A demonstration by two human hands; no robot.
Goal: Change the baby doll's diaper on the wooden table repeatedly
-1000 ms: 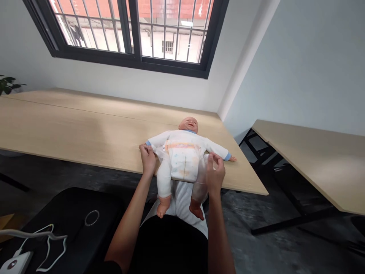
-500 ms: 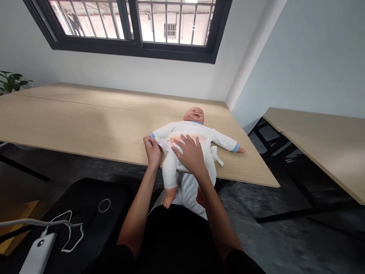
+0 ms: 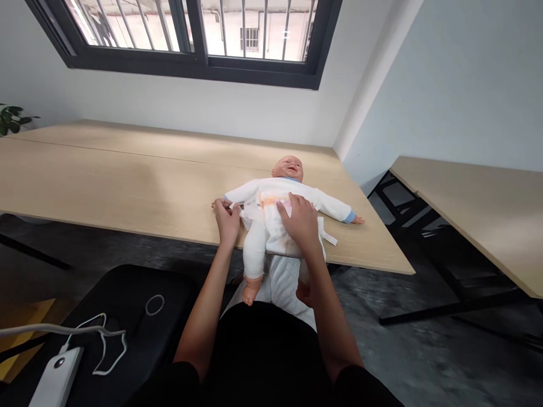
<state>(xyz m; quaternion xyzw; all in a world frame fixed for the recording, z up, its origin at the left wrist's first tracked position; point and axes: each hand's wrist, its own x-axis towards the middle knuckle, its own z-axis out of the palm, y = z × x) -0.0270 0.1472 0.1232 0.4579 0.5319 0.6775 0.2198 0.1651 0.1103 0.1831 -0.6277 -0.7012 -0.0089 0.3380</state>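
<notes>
A baby doll (image 3: 288,168) in a white outfit with blue cuffs lies on its back, arms spread and legs over the table's front edge. A diaper (image 3: 278,234) with an orange-patterned band covers its belly and crotch. My left hand (image 3: 228,221) is closed in a pinch on the diaper's thin white side tab, beside the doll's hip. Against the diaper's front rests my right hand (image 3: 303,223), fingers stretched out and thumb apart. Another white diaper tab (image 3: 330,238) sticks out past the doll's other hip.
The wooden table (image 3: 106,169) runs along the wall below a barred window (image 3: 254,70). To the right stands a second table (image 3: 479,209). A black chair (image 3: 139,333) at the lower left carries a white power bank (image 3: 59,376) with cables.
My right hand has slid right across the diaper, uncovering more of its front. My left hand still pinches the side tab, which is drawn out more. The camera view has shifted slightly.
</notes>
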